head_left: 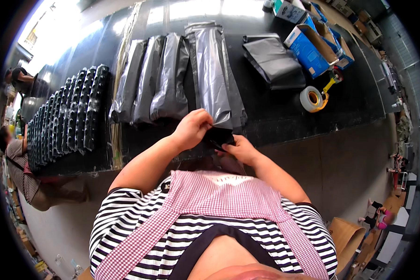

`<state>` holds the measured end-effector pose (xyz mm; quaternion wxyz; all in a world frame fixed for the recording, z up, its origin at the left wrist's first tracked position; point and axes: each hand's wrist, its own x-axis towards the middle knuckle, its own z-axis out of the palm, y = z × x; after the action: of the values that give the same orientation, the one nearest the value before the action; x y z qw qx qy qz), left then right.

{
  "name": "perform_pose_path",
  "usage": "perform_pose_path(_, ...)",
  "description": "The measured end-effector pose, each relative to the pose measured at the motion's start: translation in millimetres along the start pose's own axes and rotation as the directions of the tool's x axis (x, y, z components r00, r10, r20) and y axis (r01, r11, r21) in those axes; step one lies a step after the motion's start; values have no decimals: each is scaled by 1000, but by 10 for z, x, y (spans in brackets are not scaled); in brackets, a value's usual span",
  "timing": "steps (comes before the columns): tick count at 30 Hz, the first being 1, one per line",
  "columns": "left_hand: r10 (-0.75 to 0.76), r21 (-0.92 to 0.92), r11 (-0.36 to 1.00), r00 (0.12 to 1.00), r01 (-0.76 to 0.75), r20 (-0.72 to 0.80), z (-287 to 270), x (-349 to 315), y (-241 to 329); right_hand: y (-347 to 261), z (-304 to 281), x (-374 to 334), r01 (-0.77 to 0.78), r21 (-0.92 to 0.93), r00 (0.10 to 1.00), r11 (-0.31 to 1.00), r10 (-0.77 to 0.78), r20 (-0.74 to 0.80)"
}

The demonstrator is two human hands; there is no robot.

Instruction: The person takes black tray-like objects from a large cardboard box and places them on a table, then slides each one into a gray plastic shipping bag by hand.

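— What are the hands doing at the near edge of the tabletop [284,116]?

— The left hand [191,128] is pinching the near end of a grey plastic mailer bag [214,74], fingers curled over its dark lower edge. The right hand [240,148] is gripping that same end from below.

— Which way is the bag lying?

— Its long axis is running away from the person, the near end hanging over the tabletop's edge, the far end pointing across the black surface.

— What is lying around it?

— Just left, three filled grey bags [149,79] are lying parallel to it. Further left, a long bundle of pale strips [119,93], then a row of stacked black trays [65,121]. To the right, a tape dispenser with a pale roll [315,98]; beyond it a folded pile of dark bags [273,60] and open blue cardboard boxes [312,46].
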<state>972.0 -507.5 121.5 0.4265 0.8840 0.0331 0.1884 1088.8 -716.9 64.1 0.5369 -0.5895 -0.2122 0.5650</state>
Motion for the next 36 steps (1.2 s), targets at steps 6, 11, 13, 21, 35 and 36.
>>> perform_pose_path(6, -544, -129, 838, 827, 530, -140, 609, -575, -186, 377, -155, -189, -77, -112, 985, 991, 58, -165)
perform_pose_path(11, -791, -445, 542, 612, 713, 17, 843, -1036, -371, 290, -93, -335, -45, -235, 963, 971, -20, -270)
perform_pose_path(13, -823, -445, 493, 566, 748, 40, 698, -1086, -93, 329, -88, -416, -12, -320, 965, 948, -73, -251)
perform_pose_path(21, 14, 74, 997, 1000, -12, -27, 764, -709, 272, 209, 53, -445, 259, -569, 928, 780, -365, -79)
perform_pose_path(35, -481, -587, 451, 737, 672, 475, 194, -1787, -323, 86, -198, -479, 275, -628, 947, 728, -319, 44)
perform_pose_path(36, -608, -110, 671, 629, 733, 485, 54, -2078, -395, 89, -255, -481, 238, -644, 959, 727, -281, 37)
